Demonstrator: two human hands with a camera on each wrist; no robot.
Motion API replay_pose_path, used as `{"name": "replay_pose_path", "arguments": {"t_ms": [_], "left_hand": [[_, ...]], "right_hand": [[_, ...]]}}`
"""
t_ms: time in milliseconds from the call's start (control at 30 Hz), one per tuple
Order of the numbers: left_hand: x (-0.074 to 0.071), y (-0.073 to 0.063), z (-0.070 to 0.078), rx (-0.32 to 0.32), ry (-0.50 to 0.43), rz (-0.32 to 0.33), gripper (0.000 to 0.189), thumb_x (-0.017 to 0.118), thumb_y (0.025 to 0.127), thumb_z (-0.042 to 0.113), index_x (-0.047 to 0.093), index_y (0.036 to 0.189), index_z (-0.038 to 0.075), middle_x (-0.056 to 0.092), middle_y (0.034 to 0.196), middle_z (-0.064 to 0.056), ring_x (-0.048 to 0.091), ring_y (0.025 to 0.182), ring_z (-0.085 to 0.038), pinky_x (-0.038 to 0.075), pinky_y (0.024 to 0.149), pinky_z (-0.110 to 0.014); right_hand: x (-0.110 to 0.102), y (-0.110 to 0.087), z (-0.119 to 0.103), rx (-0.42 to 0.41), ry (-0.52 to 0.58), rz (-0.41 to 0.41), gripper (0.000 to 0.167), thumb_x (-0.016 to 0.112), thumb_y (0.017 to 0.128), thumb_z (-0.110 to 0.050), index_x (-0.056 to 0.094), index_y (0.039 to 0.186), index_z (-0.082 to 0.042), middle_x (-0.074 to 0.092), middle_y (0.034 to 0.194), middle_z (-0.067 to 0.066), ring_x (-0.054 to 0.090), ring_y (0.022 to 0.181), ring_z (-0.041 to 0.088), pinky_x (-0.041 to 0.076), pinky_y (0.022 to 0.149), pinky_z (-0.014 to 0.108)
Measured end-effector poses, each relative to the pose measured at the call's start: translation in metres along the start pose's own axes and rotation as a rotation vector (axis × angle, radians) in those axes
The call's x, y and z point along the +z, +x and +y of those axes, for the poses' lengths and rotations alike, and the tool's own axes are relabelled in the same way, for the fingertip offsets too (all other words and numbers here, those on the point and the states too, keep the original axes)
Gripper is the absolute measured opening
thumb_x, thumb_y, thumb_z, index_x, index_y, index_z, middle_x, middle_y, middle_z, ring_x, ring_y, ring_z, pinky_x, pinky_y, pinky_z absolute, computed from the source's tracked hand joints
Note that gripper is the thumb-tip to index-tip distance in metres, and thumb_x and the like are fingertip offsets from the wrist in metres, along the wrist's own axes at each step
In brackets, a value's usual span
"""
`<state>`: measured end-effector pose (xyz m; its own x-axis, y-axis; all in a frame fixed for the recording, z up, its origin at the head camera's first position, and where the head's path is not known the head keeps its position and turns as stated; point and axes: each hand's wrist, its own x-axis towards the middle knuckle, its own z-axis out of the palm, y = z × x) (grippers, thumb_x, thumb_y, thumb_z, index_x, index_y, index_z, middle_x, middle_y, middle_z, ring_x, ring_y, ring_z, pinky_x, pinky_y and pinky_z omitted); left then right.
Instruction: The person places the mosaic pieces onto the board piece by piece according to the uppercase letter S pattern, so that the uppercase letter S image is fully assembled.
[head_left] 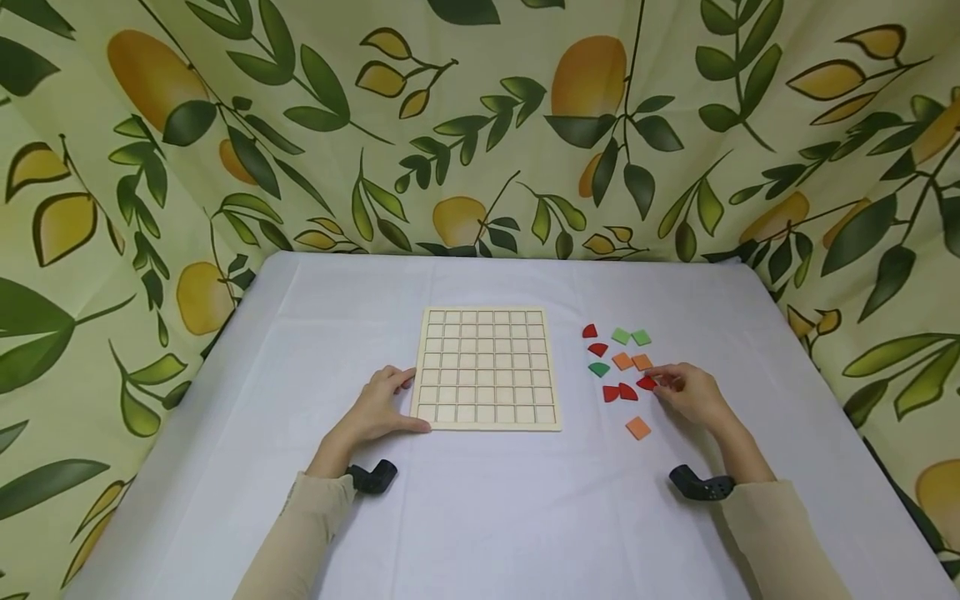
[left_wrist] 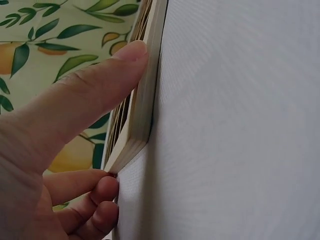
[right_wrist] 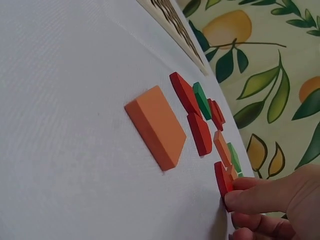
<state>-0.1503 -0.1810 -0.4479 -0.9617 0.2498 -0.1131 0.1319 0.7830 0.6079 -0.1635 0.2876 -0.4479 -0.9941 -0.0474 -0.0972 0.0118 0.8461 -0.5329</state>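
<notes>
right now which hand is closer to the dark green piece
Right. The right hand, pinching a red piece, is to the right of the dark green piece; the left hand is farther off to its left, touching the grid board.

My left grip (left_wrist: 32, 142): thumb on edge of pale wooden board (left_wrist: 142, 115), fingers curled by its corner. White-covered tabletop (left_wrist: 235, 120). Leaf-patterned cloth (left_wrist: 70, 37).

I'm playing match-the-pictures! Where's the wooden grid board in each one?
Head: the wooden grid board is just below the middle, with the left hand at its left side.
Left wrist: upper middle, seen edge-on, touched by that hand.
Right wrist: at the top, right of the middle, partly cut off.
Shared landmark: the leafy cloth shows in all three.
</notes>
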Motion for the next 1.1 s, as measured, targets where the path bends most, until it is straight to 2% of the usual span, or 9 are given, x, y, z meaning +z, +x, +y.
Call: {"name": "replay_pose_path", "arguments": {"t_ms": [233,400,567,633,700,767,867,1000,1100], "left_hand": [[0.003,0.001,0.008,0.021,0.004,-0.001,0.095,0.090,0.061,0.034,0.049,0.136,-0.007,0.053,0.105,-0.010,0.045,0.096,-0.021,0.035,0.081,-0.029],[0.008,0.003,0.015,0.028,0.020,-0.009,0.097,0.090,0.060,0.036,0.049,0.136,-0.007,0.053,0.104,-0.009,0.045,0.095,-0.020,0.035,0.080,-0.028],[0.012,0.004,0.020,0.030,0.023,-0.005,0.098,0.090,0.060,0.036,0.048,0.137,-0.008,0.052,0.103,-0.010,0.045,0.095,-0.021,0.037,0.079,-0.029],[0.013,0.003,0.020,0.031,0.029,-0.003,0.099,0.090,0.061,0.036,0.046,0.138,-0.007,0.053,0.110,-0.012,0.046,0.100,-0.024,0.041,0.084,-0.034],[0.014,0.002,0.020,0.043,0.037,0.001,0.099,0.089,0.063,0.037,0.044,0.141,-0.005,0.052,0.122,-0.017,0.046,0.110,-0.029,0.042,0.095,-0.043],[0.015,0.002,0.017,0.069,0.045,0.005,0.098,0.087,0.065,0.038,0.043,0.142,-0.002,0.047,0.137,-0.021,0.043,0.123,-0.036,0.038,0.104,-0.053],[0.016,0.000,0.014,0.103,0.053,-0.006,0.094,0.085,0.069,0.040,0.043,0.143,0.001,0.036,0.154,-0.018,0.033,0.137,-0.041,0.030,0.109,-0.062],[0.016,-0.001,0.010,0.121,0.051,-0.031,0.089,0.082,0.072,0.041,0.044,0.144,0.004,0.031,0.158,-0.012,0.027,0.142,-0.041,0.027,0.108,-0.065],[0.014,-0.001,0.007,0.126,0.028,-0.036,0.089,0.082,0.071,0.040,0.044,0.144,0.005,0.033,0.158,-0.011,0.027,0.142,-0.040,0.027,0.109,-0.065]], "right_hand": [[0.002,-0.001,-0.005,0.055,0.033,0.037,0.040,0.071,0.085,-0.017,0.062,0.117,0.006,0.056,0.086,0.016,0.049,0.083,0.024,0.039,0.058,0.016],[0.003,0.000,-0.009,0.128,0.060,0.063,0.039,0.072,0.085,-0.024,0.063,0.108,0.006,0.055,0.084,0.013,0.047,0.083,0.023,0.037,0.056,0.016],[0.006,0.002,-0.009,0.151,0.069,0.091,0.036,0.073,0.085,-0.025,0.064,0.103,0.005,0.054,0.082,0.012,0.047,0.082,0.023,0.036,0.056,0.017],[0.007,0.003,-0.008,0.139,0.060,0.103,0.034,0.072,0.085,-0.023,0.065,0.101,0.005,0.054,0.081,0.012,0.047,0.082,0.023,0.035,0.056,0.018],[0.008,0.004,-0.008,0.128,0.050,0.113,0.031,0.072,0.086,-0.022,0.065,0.100,0.005,0.055,0.080,0.012,0.047,0.080,0.023,0.036,0.057,0.019],[0.007,0.004,-0.008,0.115,0.039,0.114,0.030,0.072,0.086,-0.020,0.065,0.100,0.006,0.055,0.080,0.013,0.048,0.080,0.024,0.036,0.059,0.020],[0.006,0.004,-0.008,0.113,0.037,0.088,0.032,0.070,0.086,-0.019,0.064,0.105,0.006,0.056,0.085,0.017,0.049,0.084,0.029,0.037,0.061,0.021],[0.005,0.003,-0.006,0.107,0.044,0.049,0.035,0.068,0.088,-0.017,0.063,0.113,0.006,0.056,0.095,0.021,0.049,0.091,0.033,0.039,0.062,0.019],[0.007,0.003,-0.007,0.129,0.047,0.066,0.038,0.069,0.087,-0.020,0.063,0.113,0.007,0.055,0.090,0.019,0.048,0.087,0.029,0.038,0.060,0.019]]}}
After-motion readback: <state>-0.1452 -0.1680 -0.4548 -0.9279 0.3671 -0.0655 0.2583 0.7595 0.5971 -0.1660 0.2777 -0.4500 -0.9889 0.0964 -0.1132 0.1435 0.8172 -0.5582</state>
